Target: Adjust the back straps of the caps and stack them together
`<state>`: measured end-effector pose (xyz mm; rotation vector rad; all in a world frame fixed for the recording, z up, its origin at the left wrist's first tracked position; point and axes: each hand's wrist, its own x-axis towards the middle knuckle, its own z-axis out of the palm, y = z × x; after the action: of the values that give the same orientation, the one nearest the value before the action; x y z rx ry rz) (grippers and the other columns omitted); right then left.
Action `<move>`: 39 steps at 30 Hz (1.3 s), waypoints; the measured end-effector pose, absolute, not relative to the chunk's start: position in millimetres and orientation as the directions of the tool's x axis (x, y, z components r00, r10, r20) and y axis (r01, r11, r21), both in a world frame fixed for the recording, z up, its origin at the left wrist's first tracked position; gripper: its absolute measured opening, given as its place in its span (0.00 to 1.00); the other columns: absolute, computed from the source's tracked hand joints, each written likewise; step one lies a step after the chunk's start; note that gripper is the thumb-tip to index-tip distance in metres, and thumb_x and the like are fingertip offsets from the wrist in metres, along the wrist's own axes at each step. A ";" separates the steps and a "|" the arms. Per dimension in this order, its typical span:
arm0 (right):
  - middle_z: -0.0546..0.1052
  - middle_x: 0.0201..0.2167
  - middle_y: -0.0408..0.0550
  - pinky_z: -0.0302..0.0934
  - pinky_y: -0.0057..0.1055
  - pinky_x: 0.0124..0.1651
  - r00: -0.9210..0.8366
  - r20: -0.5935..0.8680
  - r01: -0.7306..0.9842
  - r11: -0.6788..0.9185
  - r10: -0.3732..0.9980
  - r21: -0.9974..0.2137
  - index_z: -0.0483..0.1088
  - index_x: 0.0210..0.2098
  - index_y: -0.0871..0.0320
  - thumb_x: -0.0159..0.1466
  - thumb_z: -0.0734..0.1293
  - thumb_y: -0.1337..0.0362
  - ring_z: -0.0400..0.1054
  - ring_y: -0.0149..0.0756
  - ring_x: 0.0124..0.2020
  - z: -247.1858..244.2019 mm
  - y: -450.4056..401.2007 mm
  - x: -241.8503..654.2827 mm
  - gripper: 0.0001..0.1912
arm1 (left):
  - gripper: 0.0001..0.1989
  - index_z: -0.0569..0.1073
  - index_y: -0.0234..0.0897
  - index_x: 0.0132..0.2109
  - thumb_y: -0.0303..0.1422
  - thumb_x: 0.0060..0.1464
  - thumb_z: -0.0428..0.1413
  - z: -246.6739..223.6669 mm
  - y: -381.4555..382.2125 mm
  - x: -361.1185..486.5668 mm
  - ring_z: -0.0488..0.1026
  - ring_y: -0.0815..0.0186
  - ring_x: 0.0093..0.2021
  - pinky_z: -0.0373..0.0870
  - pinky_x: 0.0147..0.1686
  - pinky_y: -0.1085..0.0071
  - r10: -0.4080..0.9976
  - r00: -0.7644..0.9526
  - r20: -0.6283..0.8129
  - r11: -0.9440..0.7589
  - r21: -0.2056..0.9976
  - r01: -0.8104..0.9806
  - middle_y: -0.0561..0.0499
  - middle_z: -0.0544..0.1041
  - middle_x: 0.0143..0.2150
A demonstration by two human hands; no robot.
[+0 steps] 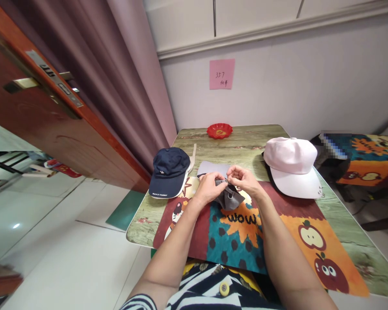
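A grey cap [232, 199] lies on the colourful printed mat [194, 234], its brim pointing away from me and its back towards me. My left hand [210, 186] pinches the cap's back strap from the left. From the right, the fingertips of my right hand [243, 178] close on the same strap, close to the left fingertips. The strap's fastening between the fingers is too small to make out. To the left sits a navy cap [170, 170] with white lettering on its brim. A pale pink cap [291, 161] rests at the right.
A red scalloped dish [219, 131] stands at the back of the wood-patterned table [245, 144]. On the wall hangs a pink paper note [222, 74]. An orange-brown door [51, 112] and a mauve curtain [126, 77] border the left side.
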<state>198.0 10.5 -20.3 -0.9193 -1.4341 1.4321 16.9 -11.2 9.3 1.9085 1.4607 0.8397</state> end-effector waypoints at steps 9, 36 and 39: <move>0.68 0.20 0.38 0.53 0.24 0.21 -0.332 0.026 -0.063 0.005 0.943 -0.998 0.72 0.32 0.57 0.53 0.76 0.50 0.60 0.26 0.20 -21.3 12.7 198.5 0.19 | 0.07 0.77 0.37 0.36 0.35 0.52 0.60 0.7 -10.3 17.9 0.75 0.62 0.37 0.68 0.41 0.68 0.975 0.148 0.164 -0.219 0.806 0.549 0.49 0.80 0.36; 0.75 0.24 0.43 0.53 0.24 0.23 -0.353 0.012 0.002 0.014 0.936 -1.000 0.74 0.34 0.58 0.58 0.72 0.54 0.67 0.31 0.25 -34.0 16.5 204.5 0.13 | 0.06 0.76 0.39 0.38 0.34 0.52 0.62 -7.2 -12.7 17.8 0.78 0.61 0.41 0.72 0.47 0.65 0.935 0.141 0.325 -0.346 0.750 0.565 0.49 0.81 0.39; 0.74 0.23 0.43 0.52 0.23 0.21 -0.366 -0.003 0.017 0.003 0.931 -1.000 0.74 0.34 0.58 0.57 0.73 0.53 0.65 0.30 0.24 -35.5 17.5 204.9 0.14 | 0.06 0.76 0.39 0.38 0.33 0.52 0.61 -6.0 -12.8 16.8 0.77 0.60 0.42 0.71 0.48 0.64 0.930 0.164 0.328 -0.360 0.735 0.574 0.49 0.81 0.39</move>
<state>204.9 17.5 -35.5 -1.0211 -1.4932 1.4712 16.8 -12.8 -6.0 2.0024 1.4224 1.0683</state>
